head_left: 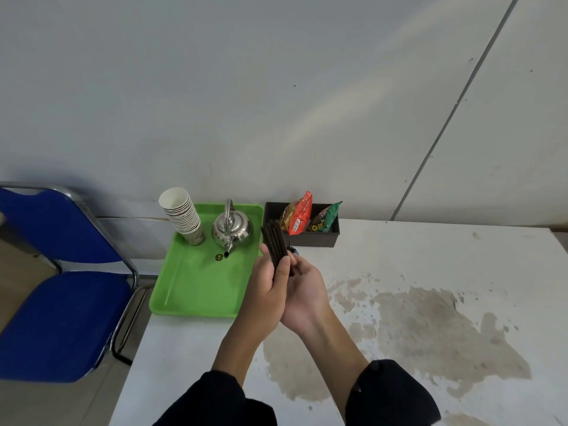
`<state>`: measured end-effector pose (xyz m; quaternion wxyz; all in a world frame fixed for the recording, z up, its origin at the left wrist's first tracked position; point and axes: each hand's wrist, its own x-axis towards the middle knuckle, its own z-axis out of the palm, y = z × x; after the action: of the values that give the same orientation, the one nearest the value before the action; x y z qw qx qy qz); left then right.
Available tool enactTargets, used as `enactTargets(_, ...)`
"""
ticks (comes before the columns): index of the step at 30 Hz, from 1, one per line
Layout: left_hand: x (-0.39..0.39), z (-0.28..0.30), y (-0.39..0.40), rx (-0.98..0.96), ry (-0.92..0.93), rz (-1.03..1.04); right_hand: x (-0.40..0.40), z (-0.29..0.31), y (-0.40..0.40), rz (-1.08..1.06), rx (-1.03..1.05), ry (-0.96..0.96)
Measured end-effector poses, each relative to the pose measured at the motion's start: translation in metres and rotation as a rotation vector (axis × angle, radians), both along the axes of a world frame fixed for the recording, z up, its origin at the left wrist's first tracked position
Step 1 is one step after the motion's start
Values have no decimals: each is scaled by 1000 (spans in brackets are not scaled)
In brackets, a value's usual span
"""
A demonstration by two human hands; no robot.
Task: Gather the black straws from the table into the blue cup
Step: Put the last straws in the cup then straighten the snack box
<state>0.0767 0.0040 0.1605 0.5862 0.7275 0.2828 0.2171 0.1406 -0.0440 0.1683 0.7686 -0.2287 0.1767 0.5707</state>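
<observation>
A bundle of black straws (274, 239) stands nearly upright above the table, its top ends level with the black box. My left hand (266, 287) is shut around the lower part of the bundle. My right hand (304, 290) presses against the bundle from the right, its fingers cupped on the straws. Only a small blue sliver of the blue cup (294, 250) shows just behind my right fingertips; the rest of it is hidden by my hands.
A green tray (196, 290) to the left carries a stack of paper cups (183, 215) and a steel kettle (231, 230). A black box (319, 239) with snack packets stands against the wall. The white table (430, 272) bears a large brown stain. A blue chair (61, 290) stands at left.
</observation>
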Motion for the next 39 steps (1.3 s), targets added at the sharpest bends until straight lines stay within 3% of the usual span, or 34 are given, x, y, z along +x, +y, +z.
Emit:
enactTargets(4, -7, -9, 12, -66, 82, -19, 0, -10, -9, 39, -100, -159)
enactTargets(9, -10, -43, 44, -246, 279, -51, 29, -42, -21, 133, -656, -875)
enactTargets(11, -9, -52, 54, -290, 376, -65, 41, -54, -23, 194, -774, -1139)
enactTargets(15, 2, -61, 64, -309, 426, -8, 62, -75, -17, 279, -860, -1482)
enactTargets(18, 15, -72, 69, -190, 422, 88, 69, -90, -6, 285, -857, -1653)
enactTargets(21, 29, -84, 73, -144, 355, 193, 71, -101, 5, 285, -882, -1685)
enactTargets(30, 50, -91, 57, -355, 178, 239, 74, -113, 19, 532, -945, -1671)
enactTargets(35, 61, -106, 52, -370, 159, 295, 72, -126, 20, 381, -887, -1661)
enactTargets(39, 64, -133, 49, -265, 268, 344, 71, -127, 20, 312, -850, -1664)
